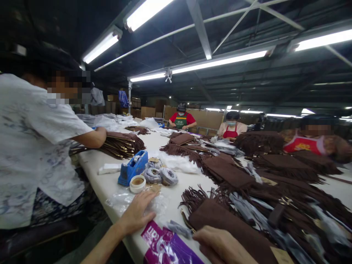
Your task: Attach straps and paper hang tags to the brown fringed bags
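Note:
My left hand (139,212) lies with fingers spread over clear plastic film (118,201) and a small brown tag, just in front of a white jar (137,184). Its thumb reaches to a glossy purple packet (170,244) at the table's near edge. My right hand (220,242) is curled at the near edge of a dark brown fringed bag (217,220), beside its zipper; its fingertips are hidden. A small plastic-wrapped grey piece (180,229) lies between the hands.
A blue tape dispenser (133,168) and coiled grey cords (161,176) stand beyond my left hand. Brown fringed bags (231,172) cover the right side. At left, a co-worker's hand (97,137) rests at a bag stack (121,145); several others work farther off.

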`<state>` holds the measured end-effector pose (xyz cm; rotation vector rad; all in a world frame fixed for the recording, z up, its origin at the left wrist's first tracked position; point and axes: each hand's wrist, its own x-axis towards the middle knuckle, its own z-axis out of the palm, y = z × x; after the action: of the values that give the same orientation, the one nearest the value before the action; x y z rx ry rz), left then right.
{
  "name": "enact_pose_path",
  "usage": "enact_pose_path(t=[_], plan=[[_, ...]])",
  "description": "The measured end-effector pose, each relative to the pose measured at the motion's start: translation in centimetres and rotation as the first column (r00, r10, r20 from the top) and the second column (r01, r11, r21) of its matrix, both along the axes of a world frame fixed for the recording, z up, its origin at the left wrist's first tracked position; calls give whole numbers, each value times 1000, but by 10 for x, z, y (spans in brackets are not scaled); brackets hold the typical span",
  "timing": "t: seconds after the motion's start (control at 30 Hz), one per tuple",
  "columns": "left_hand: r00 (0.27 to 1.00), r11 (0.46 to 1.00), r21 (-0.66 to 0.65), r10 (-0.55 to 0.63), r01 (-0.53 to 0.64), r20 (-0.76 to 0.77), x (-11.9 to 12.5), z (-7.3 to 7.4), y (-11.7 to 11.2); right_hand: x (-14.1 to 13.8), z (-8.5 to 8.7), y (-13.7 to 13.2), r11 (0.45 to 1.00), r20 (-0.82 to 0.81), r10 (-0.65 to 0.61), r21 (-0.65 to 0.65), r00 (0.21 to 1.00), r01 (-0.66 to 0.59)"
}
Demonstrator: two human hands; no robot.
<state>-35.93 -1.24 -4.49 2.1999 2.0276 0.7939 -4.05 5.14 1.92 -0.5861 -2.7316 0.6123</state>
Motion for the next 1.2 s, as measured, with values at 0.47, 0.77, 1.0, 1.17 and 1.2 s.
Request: enact_pose_path(t=[0.47,0.77,1.0,1.17,1.2], plan=[[997,1000,15,6,-7,71,1,-4,2,-146,-42,28,955,54,-297,33,953,296],[996,998,-9,-66,66,-61,5,2,-1,-144,-50,29,956,31,-295,-2,955,295],[997,998,-23,-52,51,-58,5,1,2,-137,-52,45,968,42,-225,-107,973,229],[998,999,-28,-43,42,-36,7,2,1,-121,-37,37,952,73,-306,50,949,303],[998,999,-34,-42,41,-37,7,3,1,-113,-33,36,944,87,-325,88,942,318]])
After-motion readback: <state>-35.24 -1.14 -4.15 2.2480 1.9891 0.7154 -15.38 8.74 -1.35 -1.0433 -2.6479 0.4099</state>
